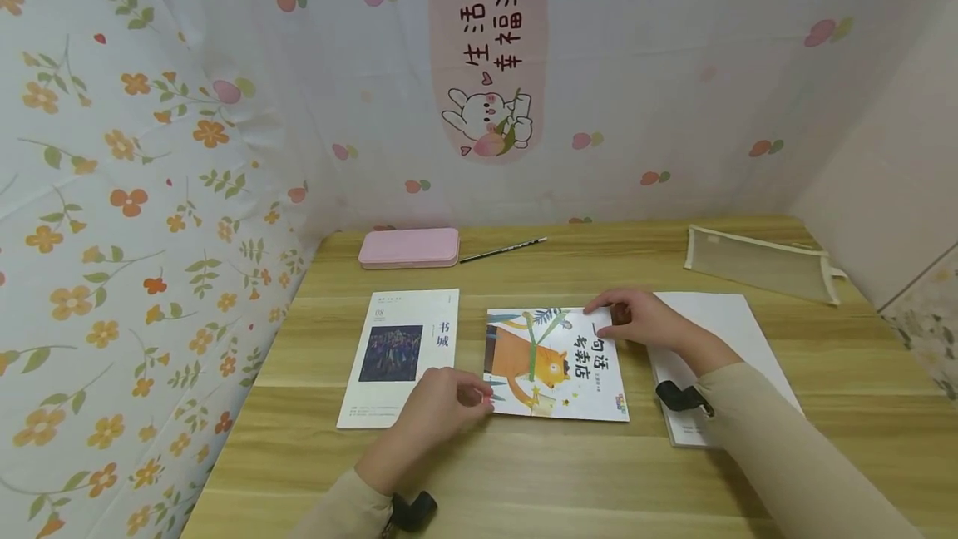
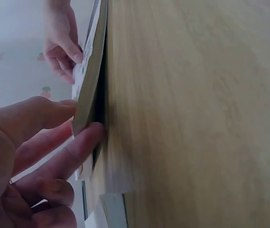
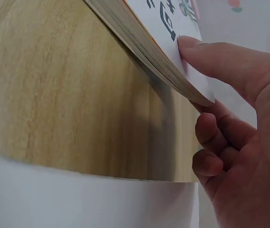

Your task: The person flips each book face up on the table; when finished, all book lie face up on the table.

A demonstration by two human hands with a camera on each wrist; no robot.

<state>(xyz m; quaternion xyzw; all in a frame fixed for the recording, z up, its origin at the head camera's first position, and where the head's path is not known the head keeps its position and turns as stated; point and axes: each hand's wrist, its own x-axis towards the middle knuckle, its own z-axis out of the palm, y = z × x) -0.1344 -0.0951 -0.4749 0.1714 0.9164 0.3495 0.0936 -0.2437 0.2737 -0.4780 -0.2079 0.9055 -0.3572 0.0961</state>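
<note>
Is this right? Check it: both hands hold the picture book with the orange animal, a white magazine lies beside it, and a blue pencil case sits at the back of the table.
One detail is wrong: the pencil case at the back of the table is pink, not blue, as the head view shows. The rest stands: the left hand and right hand hold the picture book, and the white magazine lies beside it.

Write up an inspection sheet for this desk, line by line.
Surface: wooden desk, light grain.
Job's things: picture book, lifted off the desk at two opposite corners.
Clutter: magazine, white sheet, pink case, pencil, mesh pouch.
Hands: left hand pinches the near-left corner; right hand pinches the far-right corner.
Cables: nothing seen.
Surroundings: flowered and fruit-print sheets on the walls.
</note>
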